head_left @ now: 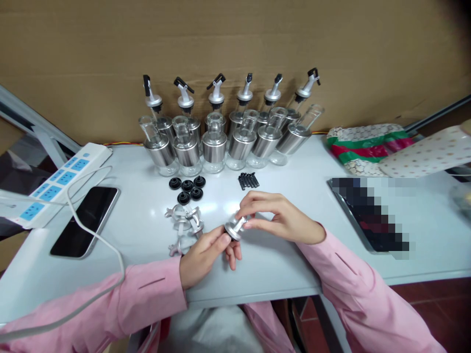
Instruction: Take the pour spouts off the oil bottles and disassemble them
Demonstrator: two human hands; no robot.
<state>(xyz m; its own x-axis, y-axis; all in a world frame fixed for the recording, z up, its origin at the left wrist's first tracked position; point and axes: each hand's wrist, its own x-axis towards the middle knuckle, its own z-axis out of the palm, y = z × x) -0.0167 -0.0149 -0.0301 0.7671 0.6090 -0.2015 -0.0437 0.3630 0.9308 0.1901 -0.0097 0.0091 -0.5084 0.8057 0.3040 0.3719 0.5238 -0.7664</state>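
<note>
Left hand [202,256] and right hand [286,219] pinch 1 silvery, round-flanged spout [234,229].

Spout tip of the silver pourer [235,229] is covered by the right fingers [259,199]; its underside is partly blocked by the left fingers [217,241]. Loose pourers [181,224] are overlapped, exact count can't be read. Lower parts of the rear bottles [167,126] are hidden by the front bottles [214,147]. Screen of the dark device [364,215] is pixelated, content unreadable. Dotted item [430,152] and blurred object [465,197] are clipped at right, latter unidentifiable. White cable [117,252] is clipped at left; pink sleeves [150,289] are cut off too.
</note>
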